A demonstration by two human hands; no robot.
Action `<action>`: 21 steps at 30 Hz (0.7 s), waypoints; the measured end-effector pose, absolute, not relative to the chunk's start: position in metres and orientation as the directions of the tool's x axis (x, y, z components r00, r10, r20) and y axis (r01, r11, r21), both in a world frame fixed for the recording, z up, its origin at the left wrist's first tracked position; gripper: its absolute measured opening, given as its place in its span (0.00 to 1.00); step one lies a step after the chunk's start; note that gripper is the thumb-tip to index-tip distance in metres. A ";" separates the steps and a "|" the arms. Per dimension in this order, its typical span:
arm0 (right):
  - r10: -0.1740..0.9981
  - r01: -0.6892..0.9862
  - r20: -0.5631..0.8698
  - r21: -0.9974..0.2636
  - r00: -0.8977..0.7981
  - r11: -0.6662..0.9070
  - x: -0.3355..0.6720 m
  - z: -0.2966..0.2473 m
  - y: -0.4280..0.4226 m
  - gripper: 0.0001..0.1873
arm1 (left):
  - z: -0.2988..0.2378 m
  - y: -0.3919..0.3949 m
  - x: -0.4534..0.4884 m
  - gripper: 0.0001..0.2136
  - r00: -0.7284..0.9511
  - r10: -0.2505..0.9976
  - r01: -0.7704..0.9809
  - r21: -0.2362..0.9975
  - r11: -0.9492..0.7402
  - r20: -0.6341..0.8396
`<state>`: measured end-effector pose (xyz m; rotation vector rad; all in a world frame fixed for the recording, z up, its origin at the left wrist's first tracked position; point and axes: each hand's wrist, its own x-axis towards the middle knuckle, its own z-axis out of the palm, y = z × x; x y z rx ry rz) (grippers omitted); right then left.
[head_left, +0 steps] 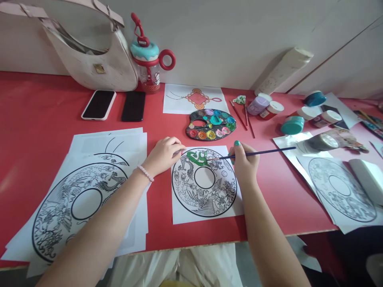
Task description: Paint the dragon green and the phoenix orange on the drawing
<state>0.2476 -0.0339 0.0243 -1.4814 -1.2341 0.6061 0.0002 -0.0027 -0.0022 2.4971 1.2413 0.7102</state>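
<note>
Red covering runs across the desk [36, 107], which stands against a pale wall [209, 40]. Directly in front of the person lies a colouring sheet [204, 177] printed with a ring-shaped dragon-and-phoenix design; one dragon [197, 158] near its top is partly filled with green, the rest being bare black outline. At the sheet's right edge, the right hand [245, 161] is closed in a pencil-like grip round a dark blue paintbrush [257, 153], its tip pointing left and down at the end of the green. On the other side, the left hand [169, 153] lies palm down with loosely bent fingers, grasping nothing, its fingertips at the sheet's upper left corner. Just beyond the sheet sits a black paint palette [213, 128] with wells of many colours, and behind that a sheet with a red knot ornament [196, 98]. Slim red paintbrushes [239, 115] rest right of the palette, near lidded paint jars [259, 104]. Under the left forearm spreads a pile of printed sheets [86, 203]. Farther back on the left are two phones [133, 106], a white handbag [98, 77] and a cup with a turquoise lid [145, 51].
</note>
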 end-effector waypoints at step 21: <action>0.903 0.369 0.242 -0.924 0.354 0.102 0.248 0.023 -0.034 0.22 | -0.004 -0.002 -0.001 0.09 0.519 0.796 0.662 0.444 -0.604 0.310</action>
